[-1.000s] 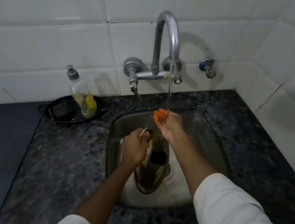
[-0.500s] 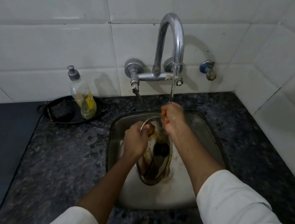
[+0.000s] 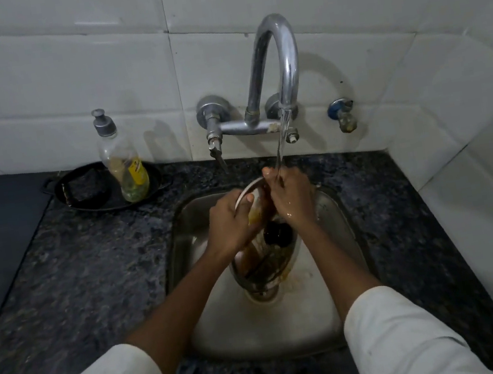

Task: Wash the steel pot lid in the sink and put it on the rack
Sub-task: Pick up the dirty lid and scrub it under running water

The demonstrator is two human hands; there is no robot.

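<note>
lid tilted over the sink, greasy | left hand grips its upper rim | right hand closed on the rim under the tap stream | bottle on counter

Over the steel sink, the left hand grips the rim of a round steel pot lid with a black knob, held tilted. The right hand presses its upper edge under water from the curved chrome tap. Left of the sink, a clear plastic soap bottle stands in a black pan.
</note>
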